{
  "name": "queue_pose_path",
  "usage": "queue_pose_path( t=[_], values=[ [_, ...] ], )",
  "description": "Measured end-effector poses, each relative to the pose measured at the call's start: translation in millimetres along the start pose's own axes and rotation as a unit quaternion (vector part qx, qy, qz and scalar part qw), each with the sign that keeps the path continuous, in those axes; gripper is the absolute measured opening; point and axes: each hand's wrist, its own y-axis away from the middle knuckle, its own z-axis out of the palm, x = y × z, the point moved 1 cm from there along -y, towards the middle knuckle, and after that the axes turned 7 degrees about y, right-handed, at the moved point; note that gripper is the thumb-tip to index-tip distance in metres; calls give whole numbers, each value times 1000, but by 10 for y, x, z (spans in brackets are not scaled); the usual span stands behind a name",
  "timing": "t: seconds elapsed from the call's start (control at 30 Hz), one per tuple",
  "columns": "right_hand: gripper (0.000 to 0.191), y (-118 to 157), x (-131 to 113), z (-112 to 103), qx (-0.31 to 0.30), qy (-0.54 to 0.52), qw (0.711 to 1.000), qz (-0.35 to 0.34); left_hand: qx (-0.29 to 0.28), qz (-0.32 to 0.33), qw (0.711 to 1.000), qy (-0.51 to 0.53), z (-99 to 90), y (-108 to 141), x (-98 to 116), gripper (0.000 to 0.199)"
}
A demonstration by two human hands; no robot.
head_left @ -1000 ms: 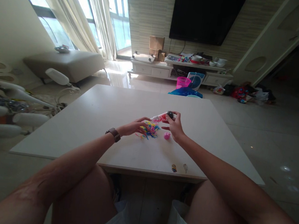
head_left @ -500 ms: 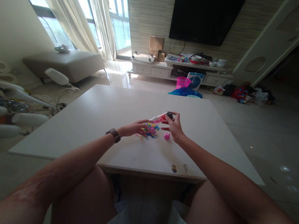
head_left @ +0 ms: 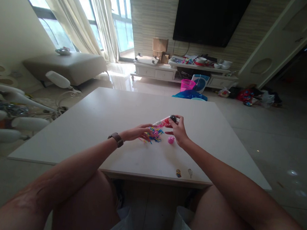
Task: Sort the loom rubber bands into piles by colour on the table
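My right hand is closed on a clear bottle with a black end and red and pink contents, tilted over the white table. My left hand reaches in from the left with its fingers spread, beside a pile of small colourful pieces. The fingertips are near the bottle's lower left end; whether they touch it is unclear. A pink round object lies on the table below my right hand.
Near the table's front edge lie a small yellow and blue figure and a pale small item. Beyond the table stand a pink basket and a TV cabinet. White lamp arms are on the left.
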Motion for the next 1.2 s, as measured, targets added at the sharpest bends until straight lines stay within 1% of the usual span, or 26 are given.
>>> queue_pose_path(
  t=[0.17, 0.33, 0.7, 1.0, 1.2],
  values=[
    [44, -15, 15, -3, -2, 0, 1000, 2, -2, 0, 1000, -3, -9, -2, -11, 68],
    [44, -9, 16, -3, -3, 4, 1000, 6, -16, 2, 1000, -12, -15, 12, -9, 64],
    [45, -16, 30, -8, -4, 12, 1000, 2, -23, 4, 1000, -10, -47, -6, -47, 65],
    [43, -24, 41, -20, -5, 20, 1000, 0, -13, -3, 1000, -26, -44, -6, -53, 65],
    [44, -15, 35, -16, -9, 23, 1000, -3, -7, -3, 999, -46, -28, -7, -42, 57]
  ],
)
